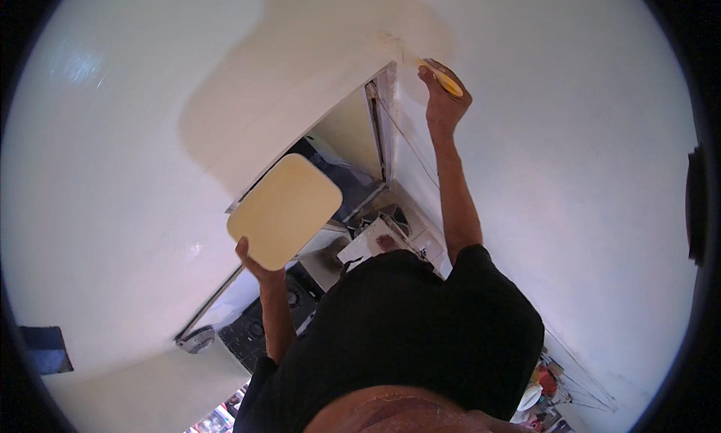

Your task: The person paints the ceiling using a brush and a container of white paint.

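My left hand point(263, 270) grips the near edge of a shallow, pale yellow rectangular tub point(285, 208) with rounded corners. The tub's broad face is turned up toward me, and I see nothing in it. Raised high, my right hand point(445, 102) is wrapped round a yellow-handled tool point(449, 84). The tool's far end is at the white wall by the corner, too small to tell its kind. A rough, brownish patch point(390, 40) marks the wall just beyond it.
Below the tool, a framed opening point(389, 117) in the wall shows a dark cloth-like surface inside. A thin cord point(409, 144) hangs beside its frame. A black stove-like unit point(289, 301) lies below my left arm. Cluttered items point(544, 380) stand at the lower right.
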`<state>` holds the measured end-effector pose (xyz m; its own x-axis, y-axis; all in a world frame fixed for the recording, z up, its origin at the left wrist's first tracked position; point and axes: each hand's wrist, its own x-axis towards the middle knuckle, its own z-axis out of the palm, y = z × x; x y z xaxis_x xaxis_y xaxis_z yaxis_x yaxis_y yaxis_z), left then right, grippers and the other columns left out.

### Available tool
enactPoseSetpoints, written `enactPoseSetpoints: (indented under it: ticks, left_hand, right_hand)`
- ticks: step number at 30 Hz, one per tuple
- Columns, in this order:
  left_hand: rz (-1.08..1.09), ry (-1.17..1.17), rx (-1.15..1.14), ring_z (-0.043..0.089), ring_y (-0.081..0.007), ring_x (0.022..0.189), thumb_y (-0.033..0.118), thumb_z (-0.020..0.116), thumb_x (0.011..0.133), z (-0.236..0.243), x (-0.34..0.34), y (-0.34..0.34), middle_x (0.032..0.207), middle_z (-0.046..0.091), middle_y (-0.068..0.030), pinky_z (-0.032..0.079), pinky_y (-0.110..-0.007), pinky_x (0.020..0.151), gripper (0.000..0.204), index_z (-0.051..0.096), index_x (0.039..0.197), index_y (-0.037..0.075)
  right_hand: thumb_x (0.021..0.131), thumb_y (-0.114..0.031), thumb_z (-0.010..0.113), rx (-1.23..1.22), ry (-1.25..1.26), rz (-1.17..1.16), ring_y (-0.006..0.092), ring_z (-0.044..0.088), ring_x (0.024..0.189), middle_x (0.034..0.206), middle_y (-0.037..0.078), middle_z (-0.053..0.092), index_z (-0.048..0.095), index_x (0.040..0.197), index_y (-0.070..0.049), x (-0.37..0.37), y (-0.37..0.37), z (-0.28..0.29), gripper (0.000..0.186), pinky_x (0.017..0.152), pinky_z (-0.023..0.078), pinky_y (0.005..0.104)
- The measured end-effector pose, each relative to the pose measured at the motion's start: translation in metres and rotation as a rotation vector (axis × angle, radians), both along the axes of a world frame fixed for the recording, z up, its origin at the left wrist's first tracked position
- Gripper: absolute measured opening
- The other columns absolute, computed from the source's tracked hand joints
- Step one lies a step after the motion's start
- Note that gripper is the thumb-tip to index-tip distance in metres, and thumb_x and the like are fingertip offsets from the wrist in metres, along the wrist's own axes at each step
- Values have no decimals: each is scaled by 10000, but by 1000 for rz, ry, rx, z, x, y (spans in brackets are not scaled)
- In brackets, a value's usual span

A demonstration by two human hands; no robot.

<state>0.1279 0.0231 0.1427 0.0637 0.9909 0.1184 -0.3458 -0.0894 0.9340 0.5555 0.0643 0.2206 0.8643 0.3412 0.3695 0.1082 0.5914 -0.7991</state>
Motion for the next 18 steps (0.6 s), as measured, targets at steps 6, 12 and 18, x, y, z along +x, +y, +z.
enactPoseSetpoints:
  ticks: [6,12,18]
  left_hand:
    - [167,416,367,541,-264,1148,400,501,926,-6,-29,-3,1249,530,-136,501,-439,919,473,447,1244,54]
    - [318,763,444,511,-314,1177,409,603,877,19,-39,-17,1334,458,-149,478,-491,967,582,352,1298,97]
    - [164,-150,-112,464,-320,1225,453,506,908,31,-34,-12,1387,406,-117,440,-537,1001,521,367,1299,139]
  right_hand:
    - [784,5,730,20,20,-296,115,633,807,896,88,709,712,946,26,51,80,-72,165,769,519,255]
    - [768,-17,730,-82,20,-187,169,677,834,928,106,721,723,957,-18,-32,92,-111,188,799,523,306]
    - [809,-22,694,22,-212,318,135,673,885,934,102,719,708,994,-17,-103,52,-116,186,796,534,282]
